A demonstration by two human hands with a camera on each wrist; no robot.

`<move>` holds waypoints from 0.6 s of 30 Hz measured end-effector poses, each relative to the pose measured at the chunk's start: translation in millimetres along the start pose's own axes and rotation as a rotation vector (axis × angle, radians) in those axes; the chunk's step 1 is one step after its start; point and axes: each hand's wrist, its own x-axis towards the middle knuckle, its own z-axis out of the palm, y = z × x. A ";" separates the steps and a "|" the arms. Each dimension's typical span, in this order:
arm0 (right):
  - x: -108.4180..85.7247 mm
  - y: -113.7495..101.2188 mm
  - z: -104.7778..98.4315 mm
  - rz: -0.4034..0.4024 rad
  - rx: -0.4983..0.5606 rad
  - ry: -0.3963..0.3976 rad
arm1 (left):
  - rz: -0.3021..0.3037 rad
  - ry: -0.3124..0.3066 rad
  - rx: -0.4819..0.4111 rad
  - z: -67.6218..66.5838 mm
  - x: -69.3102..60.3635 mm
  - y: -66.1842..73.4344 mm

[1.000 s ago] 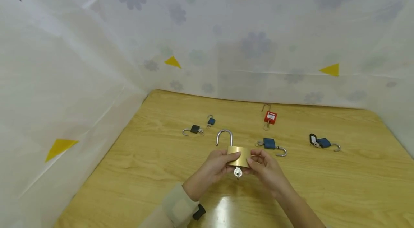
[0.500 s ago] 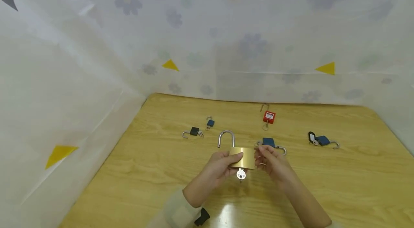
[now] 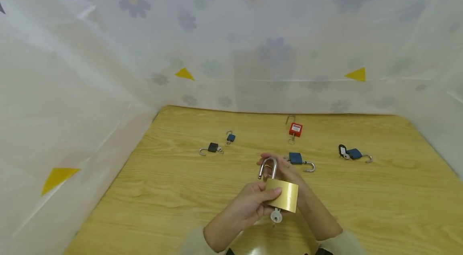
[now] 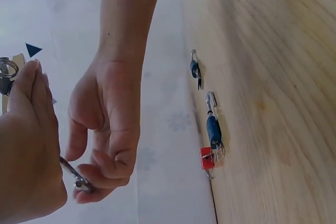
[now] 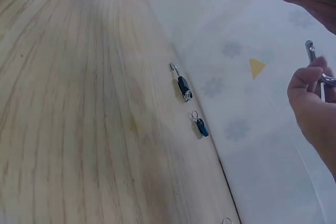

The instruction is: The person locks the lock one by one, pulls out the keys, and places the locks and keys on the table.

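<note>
Brass padlock (image 3: 288, 198): you're holding it above the table (image 3: 162, 194), low in the frame and right of centre, with its body tilting down towards the right.
Shackle (image 3: 274, 170): it's standing raised at the body's upper left, its free end sitting clear of the body.
Left hand (image 3: 249, 207): you're gripping the left part of the body, thumb lying across the front face.
Right hand (image 3: 289, 174): you're curling your fingers round the shackle from behind; how firmly they're pressing, the views aren't showing.
Key (image 3: 276, 217): it's protruding from the underside of the body, near your left fingers.
Pinch risk: your right fingers are lying close to the shackle's free end, so a sudden downward push could be trapping skin against the body.
Slip risk: your left thumb is bearing on smooth metal near one side, so a hard twist at the shackle could be turning the body out of that grip.
Snag risk: the key is jutting out below, so a careless finger shift could be knocking or turning it.
Blue padlock (image 3: 295, 158): it's lying beyond your right hand, centre-right of the frame, where a dropped lock might be striking it.
</note>
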 end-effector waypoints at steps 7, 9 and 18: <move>-12.6 6.4 -13.4 0.083 -0.307 0.301 | 0.026 0.045 0.106 -8.2 -3.7 -8.1; -15.6 6.4 -15.1 0.084 -0.398 0.354 | 0.039 0.073 0.135 -9.7 -3.9 -11.7; -18.3 -9.4 -1.8 0.134 -0.613 0.527 | 0.090 0.187 0.246 -14.7 -4.2 -22.3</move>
